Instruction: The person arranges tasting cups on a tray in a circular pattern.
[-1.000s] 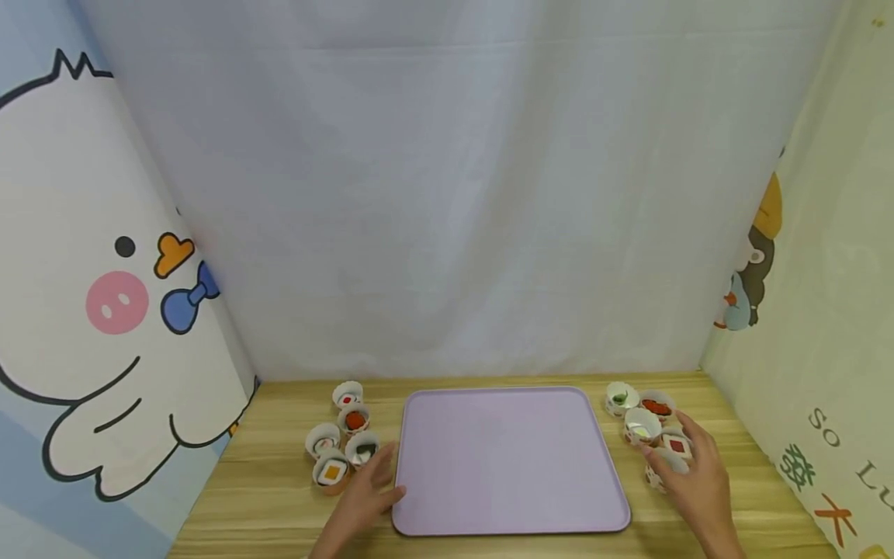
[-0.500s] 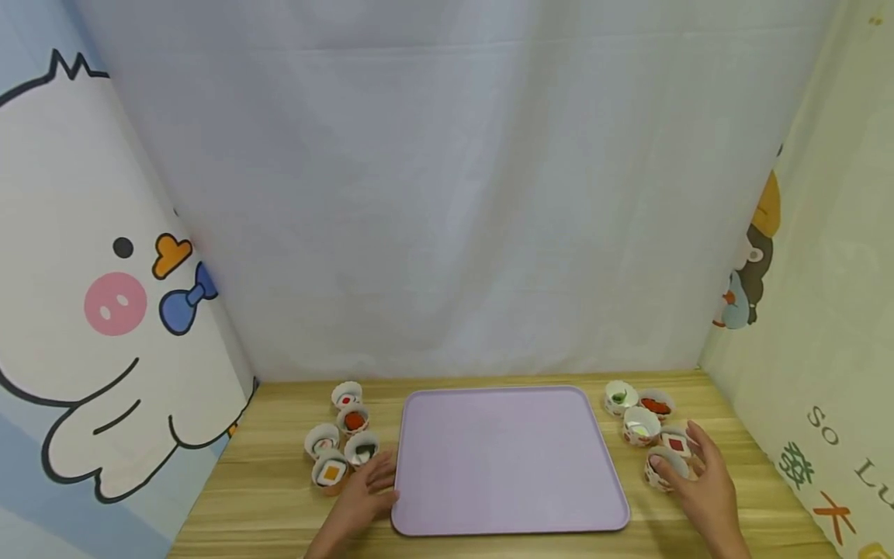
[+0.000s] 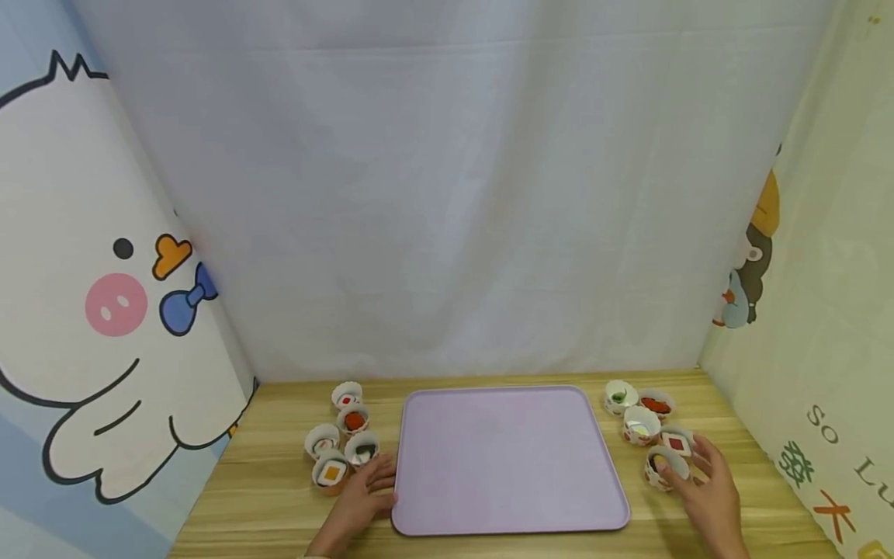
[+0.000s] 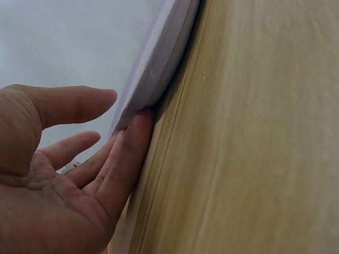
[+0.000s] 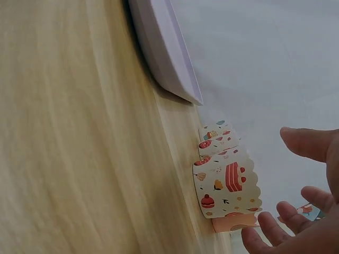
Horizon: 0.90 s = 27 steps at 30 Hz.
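My left hand (image 3: 362,497) lies at the left edge of the lilac tray (image 3: 513,466). In the left wrist view, its fingertips touch the rim low down, while the thumb stands apart from it. My right hand (image 3: 712,493) hovers with loosely spread fingers by the nearest scalloped paper cup (image 3: 656,475) of the right group; the thumb covers part of its mouth. A dark and yellow piece shows inside that cup. The right wrist view shows the hand (image 5: 312,211) beside the cake-print cup (image 5: 225,185), thumb held clear of it; whether any finger touches is unclear.
Left of the tray stand several paper cups, one with an orange-topped white piece (image 3: 331,472), another with a red piece (image 3: 355,421). On the right, cups hold a green piece (image 3: 620,397), red pieces (image 3: 656,407) and a red-centred white piece (image 3: 676,444). White cloth (image 3: 475,194) hangs behind.
My right hand has drawn back slightly toward me and right, uncovering more of the nearest cup. The left hand has shifted a little down and left along the tray edge. Tray and cups stay put.
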Available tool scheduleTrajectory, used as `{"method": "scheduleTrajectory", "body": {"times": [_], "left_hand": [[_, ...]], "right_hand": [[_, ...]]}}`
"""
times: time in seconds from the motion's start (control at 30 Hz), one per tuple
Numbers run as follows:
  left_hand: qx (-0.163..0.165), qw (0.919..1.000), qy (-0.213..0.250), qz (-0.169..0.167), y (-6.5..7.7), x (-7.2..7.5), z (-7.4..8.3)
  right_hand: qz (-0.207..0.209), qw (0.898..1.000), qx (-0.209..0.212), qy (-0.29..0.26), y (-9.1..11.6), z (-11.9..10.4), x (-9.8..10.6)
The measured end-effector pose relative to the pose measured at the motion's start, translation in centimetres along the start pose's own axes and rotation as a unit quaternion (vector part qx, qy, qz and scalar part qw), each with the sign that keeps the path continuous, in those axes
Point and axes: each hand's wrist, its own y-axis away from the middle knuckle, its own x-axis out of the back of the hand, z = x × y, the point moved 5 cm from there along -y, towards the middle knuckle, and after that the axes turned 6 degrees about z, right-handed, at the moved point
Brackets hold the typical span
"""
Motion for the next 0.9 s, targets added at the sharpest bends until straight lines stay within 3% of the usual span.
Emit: {"method": "scheduleTrajectory", "body": {"times": [0.27,0.53,0.77,0.9], "left_hand": [[0.026,0.9996,0.003,0.005,-0.3,-0.2,-0.4],[0.025,0.9997,0.006,-0.001,-0.7,-0.3,-0.6],[0.029,0.9995,0.006,-0.008,-0.7,-0.4,-0.8],[0.028,0.9995,0.009,-0.01,-0.7,-0.3,-0.9]], "right_hand": [[-0.051,0.998,-0.034,0.025,-0.3,1.3,-0.5],[-0.023,0.999,-0.042,0.01,-0.2,1.6,-0.5],[-0.084,0.994,-0.061,0.025,-0.7,2.5,-1.0],[-0.097,0.993,-0.061,0.037,-1.1,2.7,-1.2]]}}
